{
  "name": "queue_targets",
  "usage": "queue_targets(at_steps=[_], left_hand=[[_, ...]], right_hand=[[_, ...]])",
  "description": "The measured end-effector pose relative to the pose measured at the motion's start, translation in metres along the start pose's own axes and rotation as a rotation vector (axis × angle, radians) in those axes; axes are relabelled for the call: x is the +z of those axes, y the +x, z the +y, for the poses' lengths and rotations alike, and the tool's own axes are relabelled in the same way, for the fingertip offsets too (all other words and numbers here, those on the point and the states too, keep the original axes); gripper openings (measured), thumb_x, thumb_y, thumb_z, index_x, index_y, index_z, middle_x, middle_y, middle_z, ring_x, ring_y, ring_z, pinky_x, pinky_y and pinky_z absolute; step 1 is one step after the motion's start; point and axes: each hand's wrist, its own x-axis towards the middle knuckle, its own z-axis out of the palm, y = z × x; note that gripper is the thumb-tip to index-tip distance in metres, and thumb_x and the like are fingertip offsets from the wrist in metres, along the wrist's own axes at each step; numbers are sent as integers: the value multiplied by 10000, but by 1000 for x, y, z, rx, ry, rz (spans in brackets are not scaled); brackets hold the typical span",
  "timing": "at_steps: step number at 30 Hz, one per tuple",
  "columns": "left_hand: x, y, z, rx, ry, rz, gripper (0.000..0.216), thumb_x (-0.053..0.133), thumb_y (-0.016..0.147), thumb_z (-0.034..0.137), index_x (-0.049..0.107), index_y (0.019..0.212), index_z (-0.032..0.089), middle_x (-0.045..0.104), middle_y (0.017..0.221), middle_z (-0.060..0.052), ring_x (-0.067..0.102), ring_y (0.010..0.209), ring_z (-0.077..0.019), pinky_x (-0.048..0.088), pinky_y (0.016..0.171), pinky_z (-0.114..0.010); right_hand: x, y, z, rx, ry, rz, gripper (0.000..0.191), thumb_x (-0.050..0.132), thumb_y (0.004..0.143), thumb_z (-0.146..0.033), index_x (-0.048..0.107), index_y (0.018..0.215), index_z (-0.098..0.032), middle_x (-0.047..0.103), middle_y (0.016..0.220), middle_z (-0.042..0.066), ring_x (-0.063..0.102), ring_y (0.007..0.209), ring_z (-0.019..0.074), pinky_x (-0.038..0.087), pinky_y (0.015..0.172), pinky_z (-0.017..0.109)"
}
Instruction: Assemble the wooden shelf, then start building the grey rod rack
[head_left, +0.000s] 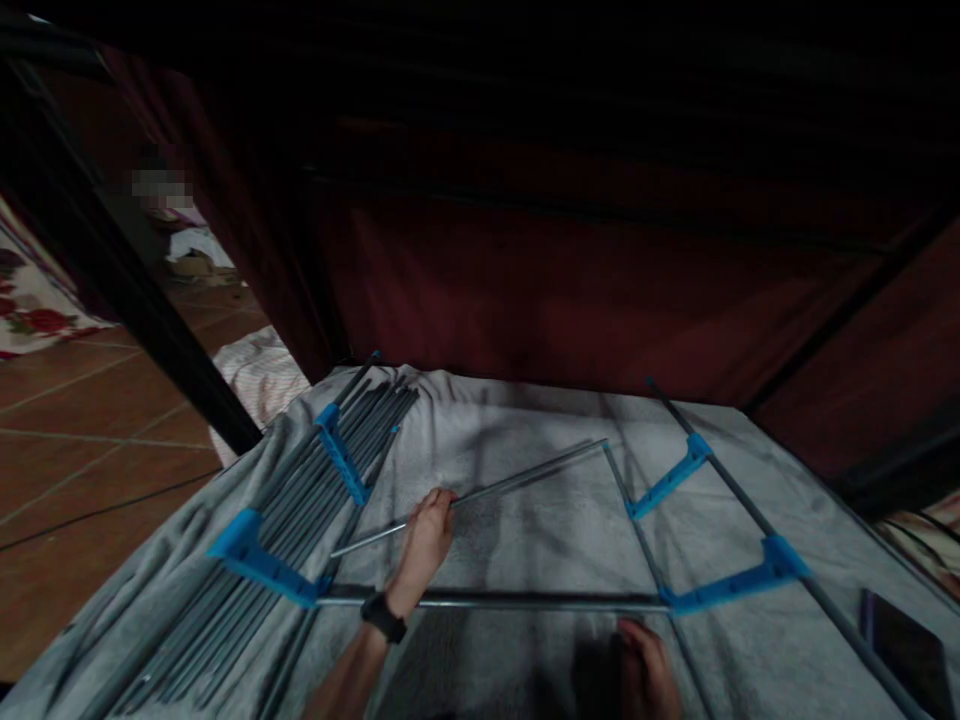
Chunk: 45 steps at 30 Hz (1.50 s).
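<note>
My left hand (430, 522), with a dark watch on its wrist, is closed around a thin metal tube (517, 477). The tube slants across the middle of the cloth, its far end at the right-hand side frame. Below my left forearm runs a metal crossbar (525, 600), joining two side frames of grey tubes with blue plastic brackets (739, 585). My right hand (646, 668) is near the bottom edge, fingers curled together, just below the crossbar's right end and apart from it. I see nothing in it.
Several loose grey tubes (315, 510) lie in a bundle at the left, beneath the blue bracket (259, 560) of the left side frame. A dark phone-like slab (904, 650) rests at the lower right. Dark posts (150, 270) and a red panel (525, 290) stand around the cloth-covered surface.
</note>
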Motion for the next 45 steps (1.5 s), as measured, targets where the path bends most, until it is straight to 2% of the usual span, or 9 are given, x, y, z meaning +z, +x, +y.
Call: queue_targets(at_steps=[5,7,13,18,23,29,34,39,45], left_hand=[[-2,-26,-2,20,-241,74,300,436,862,127,631,1077,205,723,988,-71,684,941,-238,516,871,-389],[-3,-33,-1,40,-285,84,286,441,857,148,636,1056,214,731,962,-63,684,938,-240,516,867,-389],[-13,-46,-2,100,-237,73,262,435,849,147,645,980,231,737,952,-54,670,955,-249,474,908,-419],[-16,-52,-6,105,-209,41,277,423,853,147,647,984,240,737,942,-50,675,937,-247,465,926,-426],[-18,-52,0,114,-141,-20,336,393,871,104,660,1033,228,743,1015,-62,672,994,-247,416,1002,-458],[-28,-48,-2,108,86,-36,404,392,885,76,671,1141,216,732,1049,-88,647,1022,-267,373,1028,-479],[-42,-47,-20,23,219,36,411,412,864,54,687,1116,226,719,1079,-90,609,1057,-272,342,1056,-471],[-48,-48,-37,-92,282,193,317,423,896,117,697,1015,220,699,1062,-94,563,1109,-295,276,1101,-527],[-53,-47,-41,-241,188,405,285,487,886,230,678,1094,196,574,1288,-165,471,1253,-368,334,1065,-565]], right_hand=[[27,17,-74,197,238,-8,425,600,851,-584,710,1014,-206,743,1073,116,681,1014,274,536,891,406],[35,30,-100,245,341,-55,412,648,830,-539,698,1076,-212,736,1101,109,680,1006,263,549,850,384],[50,57,-136,465,724,-53,427,763,735,-449,662,1091,-236,737,1020,45,691,950,221,568,813,347],[54,63,-132,602,1002,-95,352,800,718,-341,676,1032,-244,723,1035,13,692,942,187,550,921,379],[51,66,-118,645,1054,-52,201,812,696,-289,702,853,-229,724,1040,15,690,940,177,552,952,396],[51,62,-97,659,1041,-53,101,777,724,-283,715,797,-253,733,969,-7,695,932,174,549,974,403],[54,67,-83,741,1013,-54,104,748,745,-263,723,844,-248,726,845,-14,703,849,171,573,921,372],[54,71,-73,777,1019,-46,186,785,713,-284,712,873,-223,729,871,3,709,854,176,585,905,358],[51,75,-63,781,1005,-22,160,770,716,-283,703,855,-240,734,883,-6,715,854,173,590,908,354]])
